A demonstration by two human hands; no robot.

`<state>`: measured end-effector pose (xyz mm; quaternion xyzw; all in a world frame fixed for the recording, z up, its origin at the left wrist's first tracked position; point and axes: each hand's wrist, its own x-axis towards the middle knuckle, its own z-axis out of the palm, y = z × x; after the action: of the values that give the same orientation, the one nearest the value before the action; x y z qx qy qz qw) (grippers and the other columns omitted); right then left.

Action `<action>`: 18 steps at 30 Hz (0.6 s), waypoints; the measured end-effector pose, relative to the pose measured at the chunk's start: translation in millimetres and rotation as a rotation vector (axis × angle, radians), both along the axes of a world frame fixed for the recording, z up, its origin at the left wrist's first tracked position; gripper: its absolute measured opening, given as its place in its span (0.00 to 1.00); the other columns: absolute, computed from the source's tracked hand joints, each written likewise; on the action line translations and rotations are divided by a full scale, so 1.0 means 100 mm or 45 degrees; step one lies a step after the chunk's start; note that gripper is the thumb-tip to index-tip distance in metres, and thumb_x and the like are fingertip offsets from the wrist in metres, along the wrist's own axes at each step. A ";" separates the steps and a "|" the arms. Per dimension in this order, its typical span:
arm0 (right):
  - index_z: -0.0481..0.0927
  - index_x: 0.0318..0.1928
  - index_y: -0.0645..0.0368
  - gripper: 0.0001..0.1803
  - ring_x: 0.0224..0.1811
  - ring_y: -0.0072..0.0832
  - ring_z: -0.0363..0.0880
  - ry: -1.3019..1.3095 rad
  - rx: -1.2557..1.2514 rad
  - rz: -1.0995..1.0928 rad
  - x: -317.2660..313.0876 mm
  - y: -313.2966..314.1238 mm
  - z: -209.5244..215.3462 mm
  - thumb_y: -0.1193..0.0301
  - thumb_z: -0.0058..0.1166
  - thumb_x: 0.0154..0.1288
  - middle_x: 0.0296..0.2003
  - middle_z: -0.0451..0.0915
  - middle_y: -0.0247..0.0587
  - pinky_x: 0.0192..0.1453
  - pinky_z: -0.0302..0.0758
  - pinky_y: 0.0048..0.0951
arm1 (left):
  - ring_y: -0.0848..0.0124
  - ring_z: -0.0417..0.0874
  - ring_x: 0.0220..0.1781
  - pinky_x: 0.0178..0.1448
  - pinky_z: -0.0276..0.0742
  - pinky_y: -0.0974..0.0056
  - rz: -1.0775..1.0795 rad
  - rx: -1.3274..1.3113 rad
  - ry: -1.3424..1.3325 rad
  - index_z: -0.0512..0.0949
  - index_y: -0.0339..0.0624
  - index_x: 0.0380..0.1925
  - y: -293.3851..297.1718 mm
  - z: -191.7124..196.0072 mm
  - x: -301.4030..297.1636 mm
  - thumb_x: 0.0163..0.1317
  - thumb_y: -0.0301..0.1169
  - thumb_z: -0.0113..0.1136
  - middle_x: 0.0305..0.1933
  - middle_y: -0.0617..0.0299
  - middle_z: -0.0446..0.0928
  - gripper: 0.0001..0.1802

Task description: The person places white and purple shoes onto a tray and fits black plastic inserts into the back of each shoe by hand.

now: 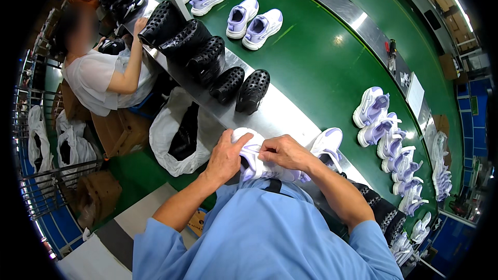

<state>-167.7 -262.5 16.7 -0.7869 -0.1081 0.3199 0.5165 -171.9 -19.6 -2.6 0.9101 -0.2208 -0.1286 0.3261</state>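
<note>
A white and lavender sneaker [251,149] is held close to my body at the near edge of the metal ledge. My left hand [224,156] grips it, thumb across the upper and fingers round its side. Over the lacing area, my right hand [286,152] has its fingers pinched together; what lies between the fingertips is hidden. Just right of my right hand, another white and lavender sneaker [328,143] rests on the ledge. Black perforated shoe-shaped forms [253,91] stand on the ledge beyond my hands.
The green conveyor belt [311,62] carries a sneaker pair [255,23] and a row of sneakers [397,150] at right. Left of me, a white bag [162,142] holds black items. A co-worker [104,67] sits at far left. Pliers [391,54] lie on the far rail.
</note>
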 end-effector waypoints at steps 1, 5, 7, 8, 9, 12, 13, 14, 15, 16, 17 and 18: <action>0.86 0.38 0.63 0.14 0.30 0.43 0.82 0.014 -0.007 0.009 0.00 0.02 -0.01 0.63 0.65 0.71 0.29 0.85 0.49 0.39 0.77 0.42 | 0.37 0.79 0.58 0.64 0.79 0.46 -0.004 -0.014 0.016 0.79 0.49 0.65 0.01 0.02 -0.01 0.53 0.13 0.58 0.59 0.36 0.71 0.37; 0.85 0.36 0.64 0.15 0.31 0.37 0.83 -0.003 -0.261 0.020 0.01 0.09 0.04 0.62 0.70 0.67 0.29 0.85 0.46 0.39 0.78 0.39 | 0.37 0.79 0.59 0.65 0.79 0.47 0.032 -0.061 0.200 0.78 0.49 0.67 0.01 0.11 -0.01 0.53 0.14 0.59 0.58 0.38 0.72 0.38; 0.84 0.36 0.64 0.16 0.31 0.41 0.83 0.076 -0.312 -0.030 0.02 0.08 0.10 0.62 0.71 0.65 0.29 0.85 0.48 0.39 0.77 0.40 | 0.39 0.80 0.57 0.63 0.81 0.48 0.075 -0.019 0.281 0.77 0.47 0.67 0.00 0.07 -0.02 0.53 0.14 0.58 0.57 0.40 0.74 0.37; 0.84 0.35 0.65 0.16 0.31 0.41 0.83 -0.023 -0.314 -0.145 -0.03 0.05 0.09 0.62 0.71 0.66 0.28 0.85 0.49 0.38 0.77 0.41 | 0.41 0.82 0.55 0.59 0.83 0.48 0.095 0.025 0.281 0.76 0.46 0.67 0.02 -0.03 -0.03 0.54 0.14 0.57 0.57 0.40 0.75 0.37; 0.84 0.35 0.65 0.17 0.31 0.42 0.83 -0.122 -0.317 -0.266 -0.16 0.03 0.05 0.62 0.70 0.66 0.28 0.84 0.51 0.38 0.77 0.41 | 0.43 0.84 0.53 0.55 0.86 0.49 0.109 0.070 0.280 0.76 0.45 0.68 0.03 -0.10 -0.04 0.55 0.14 0.57 0.56 0.41 0.76 0.36; 0.82 0.34 0.68 0.17 0.28 0.47 0.82 -0.180 -0.360 -0.545 -0.58 -0.19 0.29 0.63 0.66 0.69 0.27 0.82 0.56 0.36 0.76 0.43 | 0.46 0.89 0.46 0.41 0.91 0.52 0.439 0.107 1.060 0.72 0.43 0.71 -0.08 -0.15 0.04 0.59 0.17 0.56 0.59 0.40 0.77 0.35; 0.81 0.32 0.67 0.18 0.34 0.58 0.83 -0.078 -0.454 -0.491 -0.78 -0.32 0.43 0.61 0.62 0.70 0.29 0.82 0.61 0.40 0.76 0.52 | 0.52 0.91 0.38 0.31 0.92 0.55 0.461 -0.044 1.084 0.70 0.37 0.71 -0.05 -0.34 -0.04 0.62 0.19 0.54 0.60 0.39 0.80 0.34; 0.83 0.33 0.67 0.19 0.35 0.59 0.84 0.126 -0.546 -0.436 -0.98 -0.45 0.52 0.60 0.62 0.70 0.30 0.83 0.63 0.42 0.78 0.52 | 0.54 0.91 0.38 0.30 0.91 0.55 0.524 -0.092 1.154 0.70 0.37 0.70 -0.10 -0.49 -0.05 0.63 0.20 0.55 0.59 0.40 0.80 0.32; 0.85 0.43 0.69 0.22 0.38 0.59 0.86 0.338 -0.693 -0.333 -1.20 -0.59 0.44 0.56 0.63 0.71 0.34 0.86 0.64 0.46 0.82 0.50 | 0.56 0.91 0.38 0.29 0.91 0.55 0.584 -0.130 1.225 0.70 0.36 0.70 -0.17 -0.62 -0.06 0.63 0.20 0.56 0.58 0.40 0.81 0.31; 0.84 0.47 0.70 0.25 0.38 0.58 0.87 0.348 -0.757 -0.494 -1.44 -0.69 0.32 0.55 0.63 0.70 0.36 0.86 0.64 0.47 0.82 0.49 | 0.58 0.90 0.38 0.28 0.91 0.55 0.647 -0.160 1.294 0.70 0.36 0.69 -0.24 -0.67 -0.05 0.64 0.21 0.57 0.57 0.41 0.81 0.30; 0.83 0.51 0.72 0.29 0.39 0.57 0.88 0.358 -0.820 -0.649 -1.68 -0.75 0.16 0.53 0.63 0.70 0.37 0.87 0.63 0.49 0.83 0.49 | 0.49 0.91 0.41 0.38 0.91 0.52 0.587 -0.157 1.314 0.68 0.35 0.72 -0.36 -0.59 0.04 0.68 0.25 0.57 0.62 0.32 0.79 0.32; 0.81 0.54 0.74 0.32 0.39 0.56 0.89 0.370 -0.883 -0.803 -1.83 -0.79 -0.01 0.52 0.63 0.70 0.38 0.88 0.63 0.50 0.83 0.49 | 0.47 0.90 0.41 0.40 0.90 0.51 0.397 0.008 1.002 0.68 0.36 0.72 -0.43 -0.57 0.08 0.68 0.28 0.60 0.60 0.34 0.80 0.32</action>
<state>-350.2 -341.2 15.4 -0.8541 0.3217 0.2714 0.3055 -164.2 -62.4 -59.7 0.8152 0.0614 -0.4160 0.3982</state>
